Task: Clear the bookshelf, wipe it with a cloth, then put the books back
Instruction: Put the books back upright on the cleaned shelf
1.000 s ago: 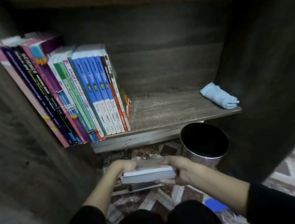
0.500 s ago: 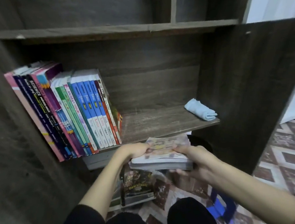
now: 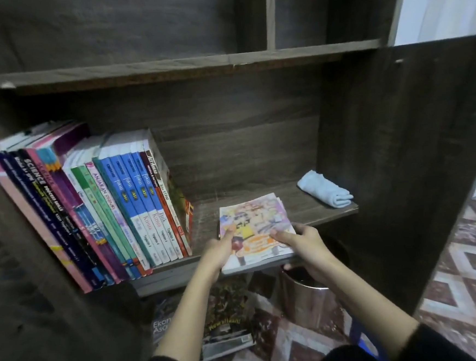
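Note:
A small stack of colourful comic books [image 3: 256, 224] lies flat, half over the front edge of the dark wooden shelf [image 3: 261, 198]. My left hand [image 3: 221, 248] grips its left edge, thumb on the cover. My right hand [image 3: 301, 242] grips its right edge, thumb on top and fingers underneath. A row of upright books [image 3: 97, 214] leans at the shelf's left end. A folded light-blue cloth [image 3: 324, 189] rests at the shelf's right end.
More books [image 3: 225, 318] lie on the patterned floor below the shelf. A metal bin [image 3: 308, 297] stands beside them under my right hand. The cabinet's side panel [image 3: 406, 167] rises on the right. An upper shelf board [image 3: 165, 66] runs overhead.
Both hands lifted the comic stack from near the floor up and forward onto the shelf's front edge. The view tilted upward.

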Available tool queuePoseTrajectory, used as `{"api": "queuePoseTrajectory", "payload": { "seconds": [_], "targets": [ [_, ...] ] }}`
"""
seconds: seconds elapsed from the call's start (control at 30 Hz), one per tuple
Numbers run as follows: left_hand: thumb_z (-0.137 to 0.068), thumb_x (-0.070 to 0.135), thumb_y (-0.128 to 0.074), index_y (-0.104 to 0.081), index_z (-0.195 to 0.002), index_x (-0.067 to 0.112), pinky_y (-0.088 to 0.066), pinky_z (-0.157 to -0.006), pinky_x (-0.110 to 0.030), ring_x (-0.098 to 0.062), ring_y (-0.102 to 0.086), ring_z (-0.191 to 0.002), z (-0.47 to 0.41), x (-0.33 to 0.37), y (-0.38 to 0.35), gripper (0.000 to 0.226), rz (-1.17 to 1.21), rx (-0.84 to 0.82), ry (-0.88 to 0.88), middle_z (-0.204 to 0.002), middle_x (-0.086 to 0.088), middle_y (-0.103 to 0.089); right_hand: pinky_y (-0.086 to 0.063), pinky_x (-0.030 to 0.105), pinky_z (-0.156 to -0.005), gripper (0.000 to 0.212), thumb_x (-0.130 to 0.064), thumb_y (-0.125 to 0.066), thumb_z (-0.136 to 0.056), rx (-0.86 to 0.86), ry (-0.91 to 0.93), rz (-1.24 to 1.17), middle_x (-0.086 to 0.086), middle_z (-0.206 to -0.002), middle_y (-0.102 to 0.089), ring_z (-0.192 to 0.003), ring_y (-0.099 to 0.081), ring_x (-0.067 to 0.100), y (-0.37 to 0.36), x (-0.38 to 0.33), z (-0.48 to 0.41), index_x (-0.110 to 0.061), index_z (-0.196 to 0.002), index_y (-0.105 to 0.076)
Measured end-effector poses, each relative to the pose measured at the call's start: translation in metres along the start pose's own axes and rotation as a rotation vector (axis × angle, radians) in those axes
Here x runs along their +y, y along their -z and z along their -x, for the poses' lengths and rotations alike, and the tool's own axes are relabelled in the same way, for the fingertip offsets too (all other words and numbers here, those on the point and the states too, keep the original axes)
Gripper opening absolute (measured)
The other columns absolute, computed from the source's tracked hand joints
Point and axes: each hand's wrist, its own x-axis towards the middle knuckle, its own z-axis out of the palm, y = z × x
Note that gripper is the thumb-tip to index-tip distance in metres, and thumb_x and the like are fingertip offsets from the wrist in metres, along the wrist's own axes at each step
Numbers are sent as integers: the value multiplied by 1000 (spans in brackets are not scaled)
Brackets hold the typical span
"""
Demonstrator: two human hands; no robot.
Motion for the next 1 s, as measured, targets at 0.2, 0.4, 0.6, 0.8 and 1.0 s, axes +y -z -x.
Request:
{"api": "queuePoseTrajectory", "payload": {
  "seconds": [0.2,0.4,0.6,0.8,1.0],
  "targets": [
    [-97,38,-48,-43,-134,-4,-37,-101,-35,-32,-46,-125,-24,-13,-25,56,266,120,70,-137,-15,-48,-41,21,-32,34,-16,-70,-85,-13,-25,69,15,-91,-69,-53,-60,17,0,21,-48,0,-113,-61],
    [-99,42,-39,-37,-130,-7,-40,-100,-41,-38,-48,-122,-45,-12,-35,59,8,233,46,-134,-25,-48,-52,37,-87,39,-27,-72,-81,94,3,322,9,-116,-63,-103,-62,25,-1,38,-79,-12,-111,-53],
    [-99,40,-41,-36,-129,-7,-41,-99,-41,-38,-49,-121,-57,-16,-36,56,-7,241,25,-134,-25,-49,-21,40,-111,86,-67,-35,-73,77,499,1122,5,-145,-33,-136,-29,24,-2,44,-61,-21,-145,-29],
    [-98,41,-42,-41,-130,-6,-40,-101,-37,-36,-50,-120,-62,-16,-33,57,80,221,28,-133,-23,-50,-31,43,-110,90,-50,-66,-58,24,889,1531,12,-135,-51,-130,-45,31,-11,58,-63,-10,-136,-47],
    [-99,41,-41,-48,-128,-5,-38,-101,-34,-34,-49,-121,-57,-8,-36,55,101,229,21,-133,-20,-51,-56,35,-74,48,-32,-46,-74,291,1098,1392,6,-107,-69,-93,-67,27,-15,73,-75,-16,-119,-53]
  ]
}}
